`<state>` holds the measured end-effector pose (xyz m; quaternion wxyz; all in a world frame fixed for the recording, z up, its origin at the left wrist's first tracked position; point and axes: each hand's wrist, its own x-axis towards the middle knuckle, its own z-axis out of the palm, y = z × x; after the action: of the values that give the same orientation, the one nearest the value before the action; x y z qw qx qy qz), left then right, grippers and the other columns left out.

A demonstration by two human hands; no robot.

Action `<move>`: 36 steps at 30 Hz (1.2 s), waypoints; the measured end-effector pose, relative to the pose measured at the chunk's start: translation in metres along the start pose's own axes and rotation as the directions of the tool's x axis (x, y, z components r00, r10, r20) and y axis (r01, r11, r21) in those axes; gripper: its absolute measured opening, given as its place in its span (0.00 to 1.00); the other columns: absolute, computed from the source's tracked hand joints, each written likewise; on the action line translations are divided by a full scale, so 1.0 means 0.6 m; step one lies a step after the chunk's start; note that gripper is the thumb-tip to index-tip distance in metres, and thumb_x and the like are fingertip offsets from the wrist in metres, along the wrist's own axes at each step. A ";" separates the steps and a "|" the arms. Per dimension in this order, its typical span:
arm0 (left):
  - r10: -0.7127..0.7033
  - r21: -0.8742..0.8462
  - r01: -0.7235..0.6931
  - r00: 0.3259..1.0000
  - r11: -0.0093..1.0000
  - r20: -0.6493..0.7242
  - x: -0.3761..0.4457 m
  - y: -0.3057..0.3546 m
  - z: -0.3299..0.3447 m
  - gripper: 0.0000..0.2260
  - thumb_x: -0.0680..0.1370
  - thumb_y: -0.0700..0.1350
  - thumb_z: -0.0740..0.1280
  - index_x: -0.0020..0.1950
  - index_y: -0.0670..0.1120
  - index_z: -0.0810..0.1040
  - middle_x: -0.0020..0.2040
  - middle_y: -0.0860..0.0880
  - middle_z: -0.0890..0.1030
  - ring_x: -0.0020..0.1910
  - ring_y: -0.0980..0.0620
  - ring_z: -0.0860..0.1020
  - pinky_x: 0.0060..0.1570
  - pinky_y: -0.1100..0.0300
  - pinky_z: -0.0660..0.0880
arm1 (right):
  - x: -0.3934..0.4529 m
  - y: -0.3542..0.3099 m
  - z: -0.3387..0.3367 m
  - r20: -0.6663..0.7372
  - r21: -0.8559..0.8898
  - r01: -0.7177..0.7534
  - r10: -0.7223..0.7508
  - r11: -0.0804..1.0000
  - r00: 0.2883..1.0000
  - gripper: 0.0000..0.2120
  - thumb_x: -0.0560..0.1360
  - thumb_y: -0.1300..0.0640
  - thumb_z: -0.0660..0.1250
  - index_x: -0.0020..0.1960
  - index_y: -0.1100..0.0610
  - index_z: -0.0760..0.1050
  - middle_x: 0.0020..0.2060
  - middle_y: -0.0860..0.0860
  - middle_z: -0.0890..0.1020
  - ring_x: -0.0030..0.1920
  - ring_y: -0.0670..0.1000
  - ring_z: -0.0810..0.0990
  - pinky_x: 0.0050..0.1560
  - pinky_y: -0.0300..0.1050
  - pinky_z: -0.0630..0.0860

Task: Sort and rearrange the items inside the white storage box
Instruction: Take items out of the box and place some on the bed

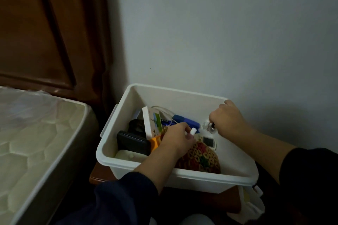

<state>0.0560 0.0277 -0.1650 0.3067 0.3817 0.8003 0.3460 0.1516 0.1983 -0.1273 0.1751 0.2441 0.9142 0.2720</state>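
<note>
The white plastic storage box (117, 144) sits on a dark wooden stand beside the mattress (36, 133), crowded with a crocheted multicoloured pouch (203, 159), a black case (132, 142) and a white carton (150, 122). The left hand (176, 139) pinches a small white cylinder (193, 131); the right hand (226, 118) pinches a small clear, shiny item (210, 127). Best lift both straight up clear of the tangle, then group small pieces in the bare right side.

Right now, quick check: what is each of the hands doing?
Left hand: closed, pinching a small white cylinder.
Right hand: closed on a small clear, shiny object; cannot tell what it is.
</note>
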 end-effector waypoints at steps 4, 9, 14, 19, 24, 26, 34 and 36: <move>-0.008 0.022 0.008 1.000 1.000 0.002 0.008 -0.002 0.005 0.12 0.83 0.48 0.69 0.66 0.47 0.79 0.61 0.46 0.82 0.59 0.48 0.79 0.60 0.53 0.78 | 0.012 -0.007 0.013 0.033 -0.039 -0.007 0.009 0.999 0.999 0.04 0.77 0.53 0.69 0.51 0.49 0.81 0.50 0.48 0.83 0.58 0.53 0.77 0.67 0.51 0.63; -0.011 0.035 0.011 1.000 0.999 -0.005 0.011 -0.004 0.005 0.13 0.83 0.49 0.68 0.66 0.45 0.80 0.61 0.46 0.82 0.59 0.48 0.79 0.60 0.53 0.77 | 0.019 -0.013 0.017 0.034 -0.075 -0.023 0.026 0.997 0.999 0.06 0.76 0.54 0.70 0.53 0.49 0.80 0.51 0.49 0.84 0.59 0.54 0.76 0.67 0.51 0.65; -0.008 0.046 0.007 1.000 0.999 0.007 0.009 -0.002 0.005 0.14 0.84 0.48 0.68 0.67 0.45 0.79 0.62 0.46 0.81 0.60 0.48 0.79 0.59 0.55 0.76 | 0.026 -0.016 0.022 0.032 -0.092 -0.012 0.015 0.996 0.999 0.05 0.76 0.53 0.70 0.52 0.49 0.79 0.48 0.48 0.83 0.58 0.54 0.76 0.65 0.51 0.66; -0.020 0.044 0.019 1.000 0.999 0.018 0.009 -0.001 0.005 0.13 0.84 0.48 0.68 0.67 0.46 0.78 0.62 0.46 0.81 0.59 0.49 0.79 0.57 0.57 0.75 | 0.031 -0.018 0.032 0.020 -0.061 -0.017 0.018 0.998 1.000 0.01 0.77 0.54 0.70 0.48 0.50 0.78 0.46 0.49 0.82 0.56 0.53 0.76 0.62 0.51 0.66; -0.027 0.050 0.026 0.999 0.998 0.021 0.008 0.000 0.004 0.13 0.84 0.48 0.68 0.67 0.46 0.79 0.62 0.47 0.81 0.60 0.50 0.79 0.59 0.56 0.75 | 0.038 -0.018 0.040 0.010 -0.061 -0.029 0.030 0.998 1.000 0.04 0.77 0.54 0.71 0.51 0.50 0.80 0.49 0.49 0.83 0.56 0.53 0.76 0.62 0.50 0.66; -0.026 0.046 0.026 0.999 0.999 0.020 0.007 -0.001 0.004 0.13 0.83 0.48 0.69 0.67 0.47 0.78 0.62 0.47 0.81 0.58 0.51 0.78 0.58 0.57 0.75 | 0.041 -0.018 0.040 0.008 -0.054 -0.034 0.034 0.998 0.999 0.04 0.77 0.53 0.71 0.51 0.50 0.80 0.49 0.49 0.83 0.56 0.53 0.76 0.62 0.50 0.66; -0.018 0.040 0.018 1.000 0.999 0.014 0.005 0.002 0.003 0.13 0.83 0.48 0.69 0.66 0.46 0.79 0.61 0.47 0.81 0.59 0.50 0.79 0.59 0.56 0.76 | 0.048 -0.022 0.041 0.012 -0.077 -0.044 0.045 0.996 0.999 0.06 0.76 0.54 0.72 0.52 0.50 0.79 0.50 0.49 0.82 0.57 0.53 0.76 0.61 0.50 0.67; -0.017 0.040 0.017 1.000 0.999 0.012 0.004 0.002 0.003 0.13 0.83 0.48 0.69 0.67 0.46 0.79 0.62 0.47 0.81 0.59 0.50 0.79 0.59 0.56 0.76 | 0.049 -0.023 0.043 0.012 -0.062 -0.046 0.047 0.997 0.999 0.05 0.76 0.54 0.72 0.51 0.50 0.78 0.49 0.48 0.82 0.57 0.53 0.76 0.59 0.49 0.67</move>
<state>0.0568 0.0308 -0.1655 0.3068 0.3831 0.8084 0.3251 0.1342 0.2149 -0.1610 0.1822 0.2615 0.8983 0.3024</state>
